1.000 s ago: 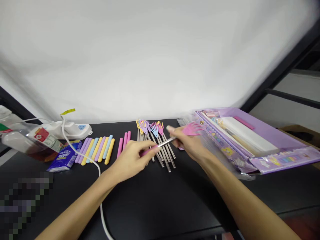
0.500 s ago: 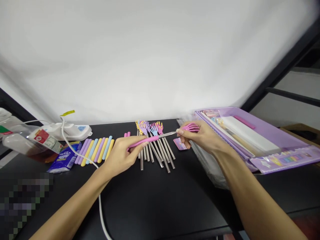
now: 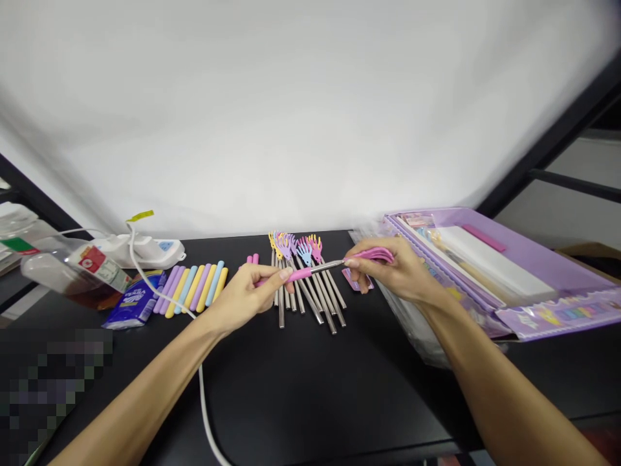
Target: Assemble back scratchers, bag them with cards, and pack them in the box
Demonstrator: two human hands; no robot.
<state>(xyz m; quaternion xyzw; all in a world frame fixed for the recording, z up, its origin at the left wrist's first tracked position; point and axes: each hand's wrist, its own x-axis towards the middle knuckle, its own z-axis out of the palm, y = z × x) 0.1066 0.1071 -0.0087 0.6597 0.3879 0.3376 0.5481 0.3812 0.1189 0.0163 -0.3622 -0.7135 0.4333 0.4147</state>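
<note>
My left hand (image 3: 242, 298) pinches a pink handle sleeve (image 3: 295, 274) that sits on the metal rod of a pink back scratcher. Around the pink hand-shaped head (image 3: 373, 254) of that scratcher my right hand (image 3: 398, 275) is closed. The piece is held level above a row of several metal rods with small coloured hand-shaped heads (image 3: 303, 281) lying on the black table (image 3: 310, 388). Two loose pink sleeves (image 3: 252, 259) lie just left of the rods.
A row of pastel sleeves (image 3: 194, 288) lies at the left, by a blue packet (image 3: 133, 305), a white power strip (image 3: 145, 249) with its cable, and a plastic bottle (image 3: 63, 272). A purple box (image 3: 495, 272) over clear plastic wrap stands at the right. A small pink card (image 3: 356, 279) lies near the rods.
My left hand has slid the pink sleeve along the rod towards the head. My right hand has turned the scratcher head flatter, and both hands have risen slightly above the rods.
</note>
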